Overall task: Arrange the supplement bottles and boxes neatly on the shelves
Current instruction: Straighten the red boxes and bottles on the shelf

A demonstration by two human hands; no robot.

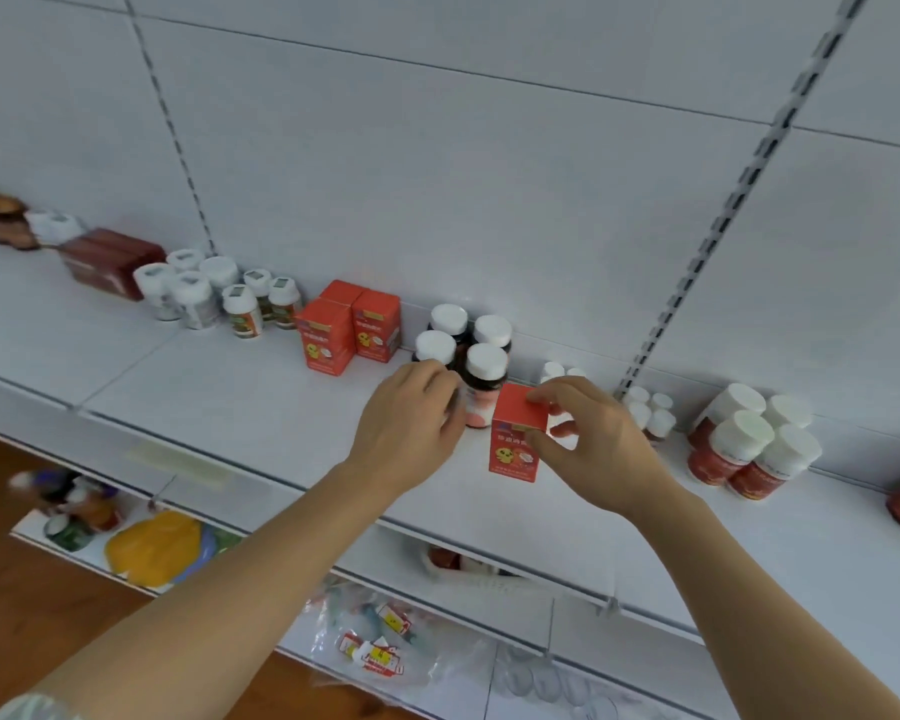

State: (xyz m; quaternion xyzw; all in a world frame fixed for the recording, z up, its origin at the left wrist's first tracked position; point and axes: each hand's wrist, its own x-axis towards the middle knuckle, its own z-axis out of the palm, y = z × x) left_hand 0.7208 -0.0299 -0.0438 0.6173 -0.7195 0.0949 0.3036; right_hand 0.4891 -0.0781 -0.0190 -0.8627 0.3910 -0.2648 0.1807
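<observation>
White shelf (261,407) holds supplement bottles and boxes along its back wall. Right hand (588,439) pinches an upright orange-red box (515,433), fingers on its top and thumb on its front, standing on the shelf. Left hand (411,423) curls its grip around a dark white-capped bottle (481,381) in a cluster of four, just left of the box. Two matching boxes (349,330) stand farther left.

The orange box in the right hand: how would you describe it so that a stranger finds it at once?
On the white shelf, look just right of the four dark bottles with white caps. The orange box stands there alone near the front, in the right hand's fingers. The other orange boxes sit further left, grouped against the back wall.
</observation>
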